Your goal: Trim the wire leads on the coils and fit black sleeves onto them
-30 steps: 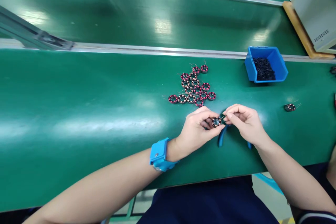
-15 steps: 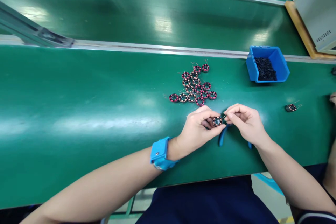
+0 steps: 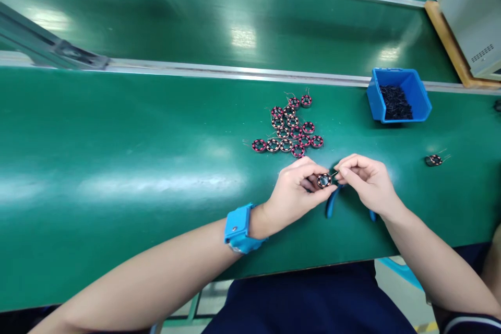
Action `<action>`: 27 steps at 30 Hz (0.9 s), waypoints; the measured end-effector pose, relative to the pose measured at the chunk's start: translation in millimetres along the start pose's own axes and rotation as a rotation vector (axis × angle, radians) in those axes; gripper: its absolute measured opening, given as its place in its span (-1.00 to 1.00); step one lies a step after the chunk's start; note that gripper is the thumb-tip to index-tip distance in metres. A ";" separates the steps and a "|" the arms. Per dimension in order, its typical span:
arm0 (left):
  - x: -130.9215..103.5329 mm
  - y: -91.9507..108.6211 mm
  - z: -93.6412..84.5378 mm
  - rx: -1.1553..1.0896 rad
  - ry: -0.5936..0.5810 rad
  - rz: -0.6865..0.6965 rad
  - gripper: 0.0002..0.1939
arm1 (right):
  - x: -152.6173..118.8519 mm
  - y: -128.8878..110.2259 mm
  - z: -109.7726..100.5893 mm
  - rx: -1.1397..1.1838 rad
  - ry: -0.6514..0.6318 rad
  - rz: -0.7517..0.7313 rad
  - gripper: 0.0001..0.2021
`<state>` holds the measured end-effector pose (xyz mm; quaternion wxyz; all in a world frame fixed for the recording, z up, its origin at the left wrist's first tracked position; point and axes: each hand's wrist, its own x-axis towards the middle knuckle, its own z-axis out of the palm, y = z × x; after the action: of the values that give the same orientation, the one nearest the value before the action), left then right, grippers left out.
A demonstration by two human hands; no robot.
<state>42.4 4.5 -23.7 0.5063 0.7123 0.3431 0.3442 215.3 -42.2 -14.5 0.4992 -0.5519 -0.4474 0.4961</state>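
Between the thumb and fingers of my left hand (image 3: 299, 185) is a small ring-shaped wound coil (image 3: 324, 181), dark inside with copper-coloured windings round its rim. My right hand (image 3: 364, 180) is closed in a pinch on a thin wire lead (image 3: 334, 174) that comes off this coil. Beneath my right hand lies a tool with blue handles (image 3: 332, 203), its head hidden by the hand. Just beyond my left hand several similar coils (image 3: 285, 145) sit in a loose cluster, some pink-red and some copper, with fine wires sticking out.
A blue bin (image 3: 420, 107) of small black pieces (image 3: 396, 103) stands at the back right. One more coil (image 3: 433, 160) lies apart on the right of the green table (image 3: 136, 141). A metal rail (image 3: 235, 73) runs along the back. Another person's arm (image 3: 493, 261) shows at the right edge.
My two hands and the coil have hardly moved. At the right edge, the other person's hand has gone out of view and their arm has drawn back.
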 end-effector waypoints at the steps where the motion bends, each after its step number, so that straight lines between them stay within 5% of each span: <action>1: 0.0 0.1 0.0 0.001 0.000 0.002 -0.81 | 0.0 0.0 0.0 0.001 -0.006 0.000 -0.77; 7: -0.1 0.9 0.0 -0.001 -0.002 -0.004 -0.81 | -0.8 0.5 -1.1 -0.054 -0.047 -0.047 -0.84; 13: -0.9 0.2 -0.2 -0.035 -0.016 -0.007 -0.82 | -1.9 -6.9 -7.6 -0.368 -0.162 -0.208 -0.88; 20: -1.9 -1.4 -0.3 -0.045 -0.037 0.005 -0.82 | -1.2 -6.1 -8.2 -0.662 -0.146 -0.511 -0.87; 27: -2.2 -1.1 0.1 -0.051 -0.055 0.024 -0.83 | -4.6 3.2 -2.2 -0.706 -0.096 -0.539 -0.85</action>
<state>41.2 2.9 -25.2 0.5294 0.7125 0.3116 0.3390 217.0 -47.3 -17.2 0.3701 -0.5288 -0.7398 0.1901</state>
